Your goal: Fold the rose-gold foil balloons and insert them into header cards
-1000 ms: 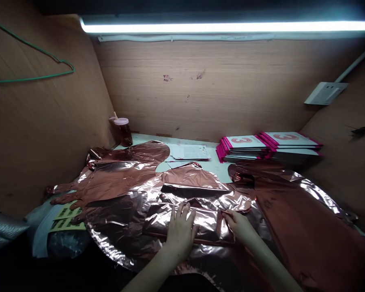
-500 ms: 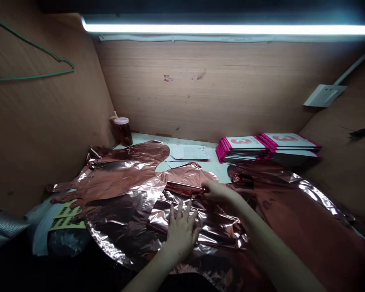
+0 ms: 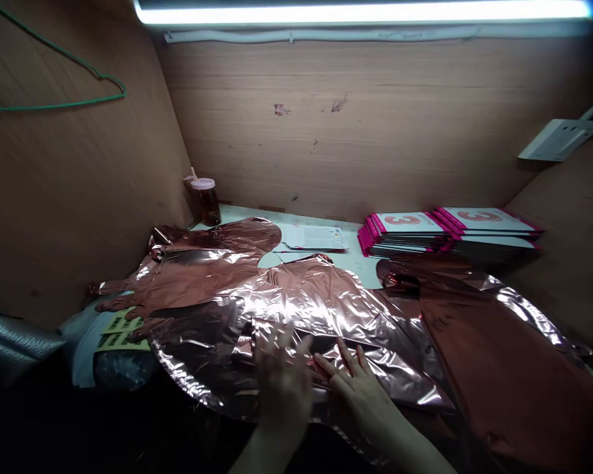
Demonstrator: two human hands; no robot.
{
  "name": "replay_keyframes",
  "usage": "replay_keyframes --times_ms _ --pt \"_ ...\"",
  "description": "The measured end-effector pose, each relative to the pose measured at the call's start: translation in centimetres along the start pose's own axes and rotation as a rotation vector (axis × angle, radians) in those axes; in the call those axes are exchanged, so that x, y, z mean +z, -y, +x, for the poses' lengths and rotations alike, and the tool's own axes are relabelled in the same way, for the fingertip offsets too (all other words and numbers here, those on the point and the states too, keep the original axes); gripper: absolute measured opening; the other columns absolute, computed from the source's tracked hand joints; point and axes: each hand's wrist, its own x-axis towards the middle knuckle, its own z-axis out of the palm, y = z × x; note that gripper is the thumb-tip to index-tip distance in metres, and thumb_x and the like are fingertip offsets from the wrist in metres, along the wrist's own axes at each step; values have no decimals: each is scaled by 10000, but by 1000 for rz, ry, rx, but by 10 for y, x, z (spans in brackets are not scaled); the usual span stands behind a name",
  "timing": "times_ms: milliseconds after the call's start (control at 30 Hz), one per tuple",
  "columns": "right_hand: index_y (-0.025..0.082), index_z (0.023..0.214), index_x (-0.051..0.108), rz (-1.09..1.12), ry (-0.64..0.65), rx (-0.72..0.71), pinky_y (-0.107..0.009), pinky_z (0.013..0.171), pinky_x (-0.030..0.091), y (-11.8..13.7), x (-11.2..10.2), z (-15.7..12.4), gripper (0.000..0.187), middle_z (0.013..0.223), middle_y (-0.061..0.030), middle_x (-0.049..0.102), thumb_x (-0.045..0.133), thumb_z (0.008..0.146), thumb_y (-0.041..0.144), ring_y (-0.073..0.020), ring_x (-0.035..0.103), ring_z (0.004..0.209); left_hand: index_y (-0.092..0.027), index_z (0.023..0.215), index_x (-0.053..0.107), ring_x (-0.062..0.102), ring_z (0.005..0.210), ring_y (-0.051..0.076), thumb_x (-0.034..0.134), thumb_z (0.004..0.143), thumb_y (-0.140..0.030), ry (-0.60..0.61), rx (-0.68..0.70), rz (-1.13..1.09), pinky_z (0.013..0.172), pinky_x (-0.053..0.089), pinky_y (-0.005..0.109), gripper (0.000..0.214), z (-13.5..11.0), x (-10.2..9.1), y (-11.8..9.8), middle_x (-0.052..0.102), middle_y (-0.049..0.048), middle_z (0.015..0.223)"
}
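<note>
Since half a second ago, both hands have drawn back to the near edge, and the fold of foil that the right hand held up at the middle now lies spread flat.

Near: left hand (image 3: pixel 282 385), blurred by motion, rests palm-down with its fingers spread on the rose-gold foil balloon (image 3: pixel 321 309); whether it pinches anything cannot be told. Right hand (image 3: pixel 358 388) lies just beside it, open and flat, fingers pointing far and left, pressing a folded flap of the same foil. Neither hand grips. The balloon lies deflated on the table (image 3: pixel 360 266), its near rim overhanging the edge.

Step in hand, as judged: flattening and creasing the foil after a fold. The next move would call for a firm, even press along the crease, one hand pinning the slippery sheet while the other takes up the next flap.

Middle: a second foil balloon (image 3: pixel 202 263) lies to the left, a third (image 3: pixel 499 342) to the right, both overlapping the worked one. Yellow printed sheets (image 3: pixel 118 329) show at the near left.

Far: a printed leaflet (image 3: pixel 316 237), two stacks of pink-edged cards (image 3: pixel 445 230) marked "3", and a capped jar (image 3: pixel 208 201) in the left corner. On the walls are a green wire hanger (image 3: pixel 79 85) and a socket plate (image 3: pixel 561 138).
</note>
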Motion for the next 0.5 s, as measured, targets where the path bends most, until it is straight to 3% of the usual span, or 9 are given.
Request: replay_keyframes --times_ms 100,167,233,300,367,500 --pt "221 1434 419 107 47 57 -669 1079 329 5 -20 -5 499 1501 -60 438 462 937 226 -367 230 1447 -328 1358 541 344 1360 419 498 924 -346 326 -58 27 1087 141 744 437 -5 29 -26 510 62 1440" --pt "204 1473 374 124 27 157 -559 1043 434 9 -26 0 543 1469 -94 478 467 955 338 -341 359 1395 -361 1428 452 221 1396 499 488 911 -457 445 -115 86 1039 45 805 527 -9 43 -29 416 47 1520" --pt "200 1459 413 71 -28 212 -528 1035 443 11 -22 13 531 1463 -116 480 431 974 414 -329 423 1354 -404 1463 372 105 1416 534 486 895 -494 522 -104 125 1024 -23 811 586 -13 48 -23 303 10 1583" --pt "217 1479 391 4 -69 160 -553 1102 350 9 -10 26 550 1515 -104 412 406 981 452 -324 365 1392 -417 1477 329 47 1420 545 490 881 -526 583 -83 140 1022 -47 806 627 -15 44 -12 236 -7 1608" --pt "245 1535 256 -33 -72 88 -555 1146 270 4 3 29 645 1577 -71 295 414 969 511 -321 240 1451 -435 1485 289 21 1419 552 483 864 -598 616 -77 148 1015 -52 810 671 -15 34 4 212 -16 1615" --pt "269 1562 106 -72 -58 127 -549 1133 278 -5 6 -16 801 1618 -39 160 457 918 590 -350 88 1482 -469 1491 219 7 1416 562 405 833 -751 682 -87 170 979 -68 835 740 -2 15 47 187 -21 1620"
